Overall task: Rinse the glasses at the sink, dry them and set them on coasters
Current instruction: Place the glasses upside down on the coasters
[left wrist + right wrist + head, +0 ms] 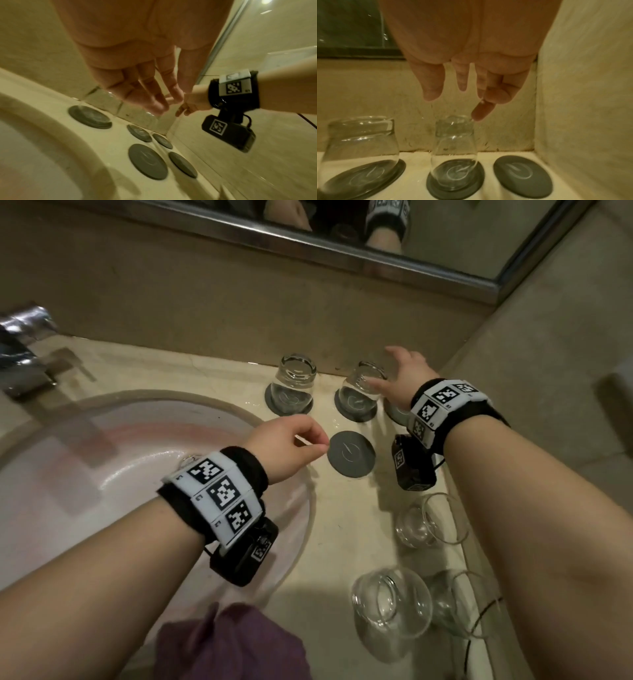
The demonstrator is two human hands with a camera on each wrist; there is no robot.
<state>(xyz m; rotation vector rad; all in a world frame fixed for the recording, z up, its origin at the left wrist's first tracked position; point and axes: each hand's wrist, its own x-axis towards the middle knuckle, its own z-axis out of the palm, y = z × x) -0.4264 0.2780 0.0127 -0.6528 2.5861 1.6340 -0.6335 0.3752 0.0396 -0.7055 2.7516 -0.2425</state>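
- Two glasses stand upside down on dark round coasters at the back of the desk: one glass just under the right hand's fingertips, the other glass to that hand's left.
- The right hand reaches forward above the nearer inverted glass, fingers spread and relaxed, holding nothing; whether a fingertip touches the glass base I cannot tell.
- The left hand hovers over the sink's edge, fingers loosely curled, empty, just left of a bare coaster.
- Another bare coaster lies below the right hand, toward the corner wall.
- Three more glasses lie on their sides on the desk behind the right wrist.
- The sink lies below the left forearm, with a purple cloth at its near rim.
- A tap sits far left; a mirror hangs above the beige wall.
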